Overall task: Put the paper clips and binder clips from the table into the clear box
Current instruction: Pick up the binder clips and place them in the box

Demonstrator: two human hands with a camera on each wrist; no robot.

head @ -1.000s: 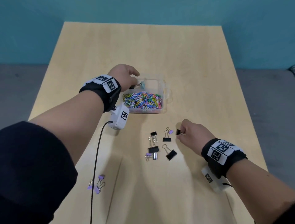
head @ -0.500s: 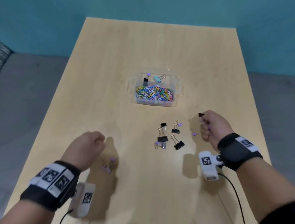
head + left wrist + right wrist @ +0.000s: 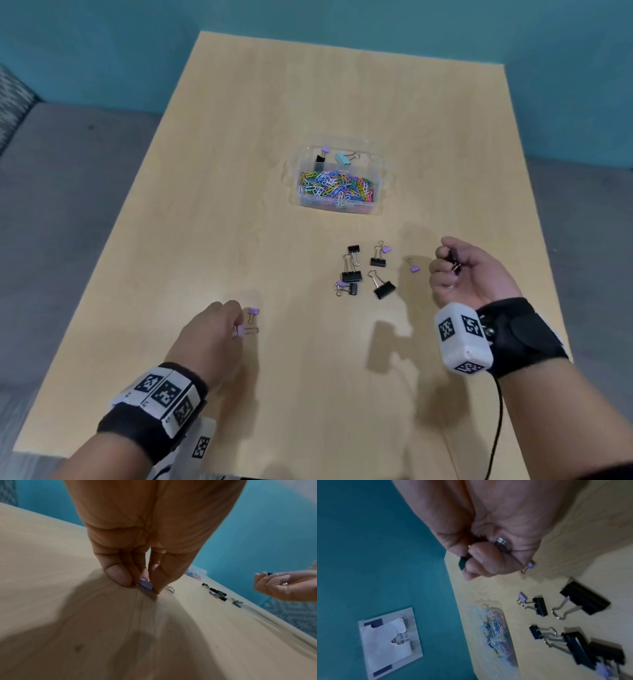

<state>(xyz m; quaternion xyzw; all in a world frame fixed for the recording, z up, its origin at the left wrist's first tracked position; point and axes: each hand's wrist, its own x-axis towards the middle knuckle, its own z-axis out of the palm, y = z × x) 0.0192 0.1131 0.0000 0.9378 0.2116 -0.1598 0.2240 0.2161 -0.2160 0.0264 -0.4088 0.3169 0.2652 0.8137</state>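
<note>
The clear box [image 3: 381,163] stands mid-table with coloured paper clips [image 3: 337,186] and three binder clips inside. My left hand [image 3: 238,329] is down on the table at the near left and pinches a small purple binder clip [image 3: 241,331] that still lies on the wood; the left wrist view shows that purple clip [image 3: 145,585] between thumb and fingertips. A second purple clip [image 3: 253,312] lies just beyond it. My right hand [image 3: 448,262] is lifted, palm turned up, its fingers curled round a small black binder clip [image 3: 454,257], seen as the black clip [image 3: 463,561] in the right wrist view.
Several black binder clips [image 3: 363,270] lie in a loose cluster between my hands, with a purple one [image 3: 386,249] among them. One more purple clip [image 3: 414,267] lies just left of my right hand. A cable [image 3: 496,428] hangs from the right wrist.
My left hand left the box, came back to the near left of the table and pinched a purple clip. My right hand rose with the black clip and turned palm up.
</note>
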